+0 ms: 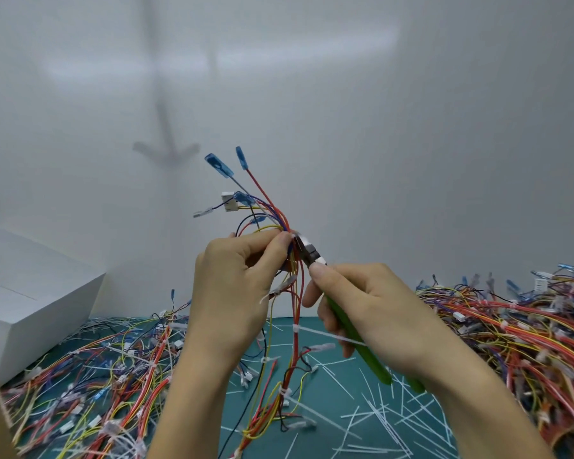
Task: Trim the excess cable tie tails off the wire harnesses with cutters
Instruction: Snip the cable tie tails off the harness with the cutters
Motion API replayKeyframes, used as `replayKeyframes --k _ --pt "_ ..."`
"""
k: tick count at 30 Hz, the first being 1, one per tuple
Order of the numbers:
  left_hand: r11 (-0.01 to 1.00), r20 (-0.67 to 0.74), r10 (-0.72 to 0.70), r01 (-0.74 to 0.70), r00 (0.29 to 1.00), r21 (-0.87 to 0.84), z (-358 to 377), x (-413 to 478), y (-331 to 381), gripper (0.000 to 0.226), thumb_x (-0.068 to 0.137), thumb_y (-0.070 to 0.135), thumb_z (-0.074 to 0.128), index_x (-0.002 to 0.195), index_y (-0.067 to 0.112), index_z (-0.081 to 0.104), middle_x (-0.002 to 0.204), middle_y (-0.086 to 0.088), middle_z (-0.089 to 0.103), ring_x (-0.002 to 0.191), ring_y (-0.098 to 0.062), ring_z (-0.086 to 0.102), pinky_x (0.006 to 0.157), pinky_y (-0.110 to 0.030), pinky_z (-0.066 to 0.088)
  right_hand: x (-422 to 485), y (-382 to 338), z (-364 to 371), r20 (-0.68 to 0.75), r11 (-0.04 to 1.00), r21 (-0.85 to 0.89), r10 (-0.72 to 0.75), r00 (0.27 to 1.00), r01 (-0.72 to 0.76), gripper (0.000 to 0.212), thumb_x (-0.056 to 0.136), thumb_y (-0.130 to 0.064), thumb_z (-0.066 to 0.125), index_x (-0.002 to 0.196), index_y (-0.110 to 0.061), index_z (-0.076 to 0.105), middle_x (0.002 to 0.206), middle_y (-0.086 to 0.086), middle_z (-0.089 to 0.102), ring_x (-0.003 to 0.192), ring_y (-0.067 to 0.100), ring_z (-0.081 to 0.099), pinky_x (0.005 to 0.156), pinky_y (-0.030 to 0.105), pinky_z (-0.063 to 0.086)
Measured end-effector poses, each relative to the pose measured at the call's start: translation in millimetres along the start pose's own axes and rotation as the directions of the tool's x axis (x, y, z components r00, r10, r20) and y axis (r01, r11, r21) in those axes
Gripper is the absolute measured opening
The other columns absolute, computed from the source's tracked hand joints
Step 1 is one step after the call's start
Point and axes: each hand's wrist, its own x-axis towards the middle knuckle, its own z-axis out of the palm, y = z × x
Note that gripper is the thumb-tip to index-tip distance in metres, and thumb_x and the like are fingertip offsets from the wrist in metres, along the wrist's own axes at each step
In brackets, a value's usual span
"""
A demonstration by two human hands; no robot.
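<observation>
Frame centre: my left hand pinches harness, raised off mat for access. Right hand clenches cutters, nose against bundle, presumably at tie tail.

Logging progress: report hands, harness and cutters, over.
Left hand grips wire harness mid-air. Right hand holds green-handled cutters, nose at the bundle. No obstruction seen.

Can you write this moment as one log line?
left hand: holds wire harness | right hand: grips green cutters | cutter head: at harness beside left hand
</observation>
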Motion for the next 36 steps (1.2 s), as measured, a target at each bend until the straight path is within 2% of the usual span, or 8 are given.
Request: replayKeyframes --k 6,11,14,16,18,23,30,36 --pt "1.000 0.020 0.007 -0.007 1.000 0.016 4.3 -1.7 2.6 0.038 0.093 0.038 0.054 0.078 0.009 0.073 0.067 -0.006 0.068 0.071 -0.034 0.060 0.070 -0.050 0.054 -2.3 1.5 3.0 -0.204 0.911 -0.408 -0.155 0.967 0.060 0.053 0.091 -0.063 0.034 0.078 -0.017 0.058 0.058 0.000 0.051 0.060 0.016 0.046 0.059 0.031 0.037" --pt "1.000 0.033 -0.006 0.006 0.999 -0.012 4.3 -1.4 -0.7 0.040 0.093 0.040 0.054 0.079 0.007 0.072 0.073 -0.017 0.067 0.073 -0.035 0.061 0.074 -0.053 0.055 0.2 1.7 3.1 -0.167 0.959 -0.274 -0.126 0.978 0.077 0.052 0.090 -0.060 0.036 0.073 -0.017 0.059 0.058 0.002 0.054 0.053 0.015 0.044 0.058 0.040 0.042" --pt "0.998 0.027 -0.019 0.021 0.999 -0.056 3.7 -0.8 0.6 0.029 0.092 0.036 0.057 0.081 0.018 0.075 0.069 -0.004 0.070 0.069 -0.023 0.065 0.075 -0.050 0.056 0.8 1.8 3.9 -0.095 0.994 -0.105 -0.050 0.994 0.040 0.049 0.093 -0.058 0.040 0.075 -0.017 0.062 0.055 -0.001 0.049 0.054 0.019 0.044 0.058 0.047 0.048" --pt "0.997 0.023 -0.020 0.021 1.000 -0.068 3.4 -0.9 1.6 0.024 0.092 0.035 0.058 0.083 0.023 0.076 0.072 0.001 0.073 0.071 -0.017 0.067 0.076 -0.049 0.057 0.3 1.3 2.9 -0.056 1.000 -0.017 -0.016 0.998 0.015 0.048 0.094 -0.056 0.042 0.077 -0.017 0.063 0.054 -0.003 0.051 0.052 0.017 0.046 0.054 0.042 0.045" --pt "0.997 0.018 -0.012 0.013 1.000 -0.071 3.4 -1.1 2.0 0.023 0.093 0.035 0.058 0.084 0.023 0.076 0.074 -0.001 0.073 0.076 -0.026 0.068 0.076 -0.050 0.057 -0.7 0.3 1.6 -0.033 0.999 0.043 0.010 0.999 -0.009 0.047 0.095 -0.053 0.044 0.076 -0.015 0.064 0.054 -0.004 0.052 0.051 0.015 0.049 0.052 0.038 0.045" --pt "0.997 -0.011 -0.037 0.036 0.999 -0.072 4.7 -1.4 1.2 0.024 0.095 0.030 0.061 0.080 0.021 0.076 0.072 0.000 0.073 0.075 -0.025 0.068 0.075 -0.048 0.057 -1.5 -2.0 2.8 -0.087 0.990 -0.141 -0.044 0.995 0.031 0.052 0.089 -0.062 0.040 0.079 -0.016 0.062 0.062 0.006 0.055 0.061 0.030 0.052 0.065 0.048 0.051" --pt "0.995 -0.027 -0.070 0.067 0.997 -0.078 3.3 -1.5 -1.5 0.021 0.096 0.026 0.062 0.083 0.029 0.079 0.075 0.007 0.076 0.076 -0.016 0.072 0.079 -0.046 0.059 -3.0 0.3 5.5 -0.157 0.939 -0.337 -0.122 0.980 0.063 0.057 0.089 -0.063 0.033 0.076 -0.015 0.060 0.067 0.009 0.058 0.059 0.020 0.048 0.054 0.035 0.037" --pt "0.998 0.010 -0.036 0.036 0.999 -0.047 1.9 -1.1 0.1 0.020 0.093 0.034 0.060 0.085 0.028 0.076 0.072 0.004 0.074 0.071 -0.017 0.070 0.076 -0.045 0.059 -0.6 3.2 3.9 -0.117 0.975 -0.220 -0.071 0.991 0.044 0.054 0.088 -0.065 0.036 0.072 -0.021 0.062 0.064 0.012 0.059 0.050 0.021 0.047 0.054 0.043 0.048"
